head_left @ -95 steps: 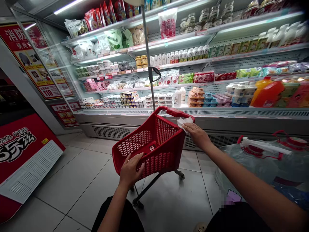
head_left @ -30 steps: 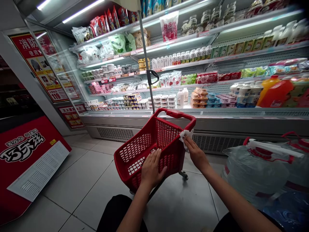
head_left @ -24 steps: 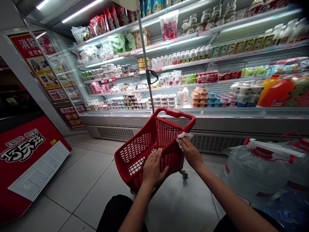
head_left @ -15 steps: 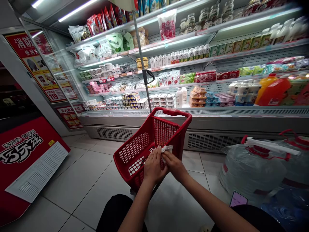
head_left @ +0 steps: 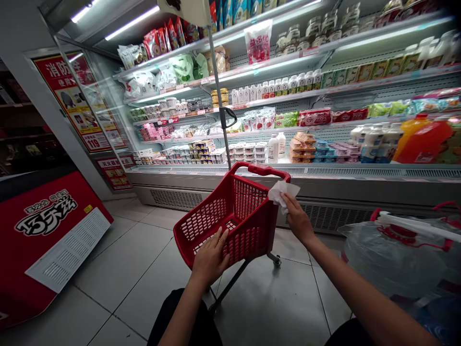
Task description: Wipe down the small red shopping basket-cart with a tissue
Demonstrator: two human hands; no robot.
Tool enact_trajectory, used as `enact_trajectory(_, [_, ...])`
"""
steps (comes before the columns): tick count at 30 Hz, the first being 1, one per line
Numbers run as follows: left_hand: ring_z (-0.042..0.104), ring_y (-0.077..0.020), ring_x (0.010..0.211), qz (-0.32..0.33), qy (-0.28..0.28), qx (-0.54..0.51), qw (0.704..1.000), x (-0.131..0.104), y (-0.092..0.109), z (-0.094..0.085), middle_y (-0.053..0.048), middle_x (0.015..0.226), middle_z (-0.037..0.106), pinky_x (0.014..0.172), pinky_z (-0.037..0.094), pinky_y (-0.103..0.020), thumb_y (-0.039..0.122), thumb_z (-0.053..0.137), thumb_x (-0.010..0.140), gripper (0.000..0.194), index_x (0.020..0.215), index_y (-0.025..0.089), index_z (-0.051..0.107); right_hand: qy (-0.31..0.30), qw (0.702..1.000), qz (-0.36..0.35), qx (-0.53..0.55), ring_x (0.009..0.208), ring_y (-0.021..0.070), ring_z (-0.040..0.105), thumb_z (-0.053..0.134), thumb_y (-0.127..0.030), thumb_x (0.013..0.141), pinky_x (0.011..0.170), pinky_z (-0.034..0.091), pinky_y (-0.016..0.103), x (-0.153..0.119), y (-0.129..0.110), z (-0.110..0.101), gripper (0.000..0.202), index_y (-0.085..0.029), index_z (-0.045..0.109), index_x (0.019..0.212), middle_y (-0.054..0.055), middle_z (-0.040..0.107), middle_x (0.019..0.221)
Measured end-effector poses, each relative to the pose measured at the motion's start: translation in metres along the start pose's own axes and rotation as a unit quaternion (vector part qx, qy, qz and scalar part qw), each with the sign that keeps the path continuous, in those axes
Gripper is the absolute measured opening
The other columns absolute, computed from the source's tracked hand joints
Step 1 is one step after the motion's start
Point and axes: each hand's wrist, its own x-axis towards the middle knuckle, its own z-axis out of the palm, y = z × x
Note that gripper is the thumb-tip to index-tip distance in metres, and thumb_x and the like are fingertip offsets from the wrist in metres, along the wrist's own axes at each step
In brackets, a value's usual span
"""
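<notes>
One red shopping cart (head_left: 257,228) on pale floor tiles (head_left: 126,262), before a lit, stocked chiller (head_left: 360,183).
Large clear bottles (head_left: 403,262) stand at right. The right hand (head_left: 298,218) pinches a white tissue (head_left: 283,191) at the cart's upper corner, near its handle (head_left: 261,170); the left hand (head_left: 209,259) lies with fingers slightly spread over the near rim (head_left: 245,221).

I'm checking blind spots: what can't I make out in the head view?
Head view:
Red cart parts behind the left hand and white tissue: covered by them.
Right hand's palm: turned away.
Water jugs: partly cut off by the right edge.
Stacked cups' labels: too small.
</notes>
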Motion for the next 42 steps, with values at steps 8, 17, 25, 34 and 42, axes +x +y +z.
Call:
enact_trajectory(8, [0.056,-0.0319,0.137,-0.022,-0.009,-0.022,0.999,0.007,0.016,0.009,-0.01,0.169,0.031,0.104,0.055,-0.047,0.028,0.058,0.088,0.086,0.165,0.027,0.019,-0.055,0.994,-0.095,-0.007,0.153,0.0234,0.036,0.039,-0.001,0.089,0.125,0.034,0.051,0.008,-0.031,0.04,0.076,-0.023,0.036,0.161,0.009,0.048,0.16])
enact_trajectory(17, [0.045,-0.0317,0.148,-0.023,0.002,-0.05,0.998,0.021,0.034,0.03,-0.02,0.17,0.024,0.111,0.049,-0.046,0.022,0.057,0.085,0.093,0.164,0.014,0.009,-0.153,0.962,-0.221,0.05,0.15,0.0219,0.042,0.048,-0.005,0.092,0.122,0.042,0.045,-0.04,-0.106,0.067,0.068,-0.021,0.041,0.158,0.008,0.05,0.158])
enact_trajectory(25, [0.044,-0.0291,0.148,-0.044,-0.034,-0.049,0.997,0.02,0.039,0.027,-0.017,0.172,0.021,0.111,0.049,-0.041,0.019,0.057,0.08,0.092,0.162,0.015,0.015,-0.081,0.994,-0.049,0.057,0.131,0.0225,0.063,0.044,-0.003,0.089,0.109,0.055,0.042,0.013,-0.024,0.007,0.061,-0.026,0.06,0.144,0.002,0.066,0.143])
enact_trajectory(34, [0.043,-0.0292,0.149,-0.058,-0.055,-0.051,0.995,0.023,0.049,0.023,-0.016,0.173,0.017,0.109,0.051,-0.04,0.019,0.056,0.077,0.095,0.162,0.014,0.017,-0.071,0.99,-0.068,-0.105,0.157,0.0259,0.027,0.032,-0.003,0.094,0.128,0.028,0.049,0.05,-0.002,-0.008,0.065,-0.015,0.042,0.157,0.01,0.036,0.167])
enact_trajectory(42, [0.045,-0.0315,0.147,-0.057,-0.063,-0.06,0.995,0.023,0.053,0.023,-0.017,0.172,0.017,0.107,0.052,-0.043,0.018,0.057,0.074,0.096,0.162,0.014,0.018,-0.15,0.979,-0.128,-0.051,0.155,0.0235,0.03,0.039,-0.002,0.086,0.127,0.03,0.047,-0.017,-0.05,0.048,0.074,-0.015,0.039,0.159,0.009,0.042,0.164])
